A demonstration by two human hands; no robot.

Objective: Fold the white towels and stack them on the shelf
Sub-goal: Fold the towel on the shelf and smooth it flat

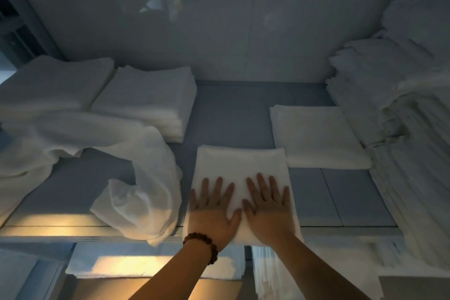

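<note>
I am looking down on a grey shelf [231, 114] that is holding white towels. A tall, ragged pile of towels [401, 105] is rising along its right side, leaning against the right wall. On the left, a loose towel [146, 178] is sprawling unfolded across the shelf, and one end is hanging over the front edge. Behind it two folded stacks are sitting side by side near the back wall, a far-left stack [56, 80] and a neater inner stack [151, 102]. A flat folded towel [316, 136] is lying just beside the tall pile.

In the middle, at the front edge, the towel being folded [241, 165] is lying as a narrow rectangle, its far corner touching the flat folded towel. Both hands are pressing down on its near half. The left hand [211, 209] is lying flat with fingers straight and spread, gripping nothing. The right hand [267, 207] is lying the same way, thumbs nearly meeting. A brown bead bracelet [202, 243] is circling the left wrist. More folded towels [155, 265] are showing on a lower level below the front edge.
</note>
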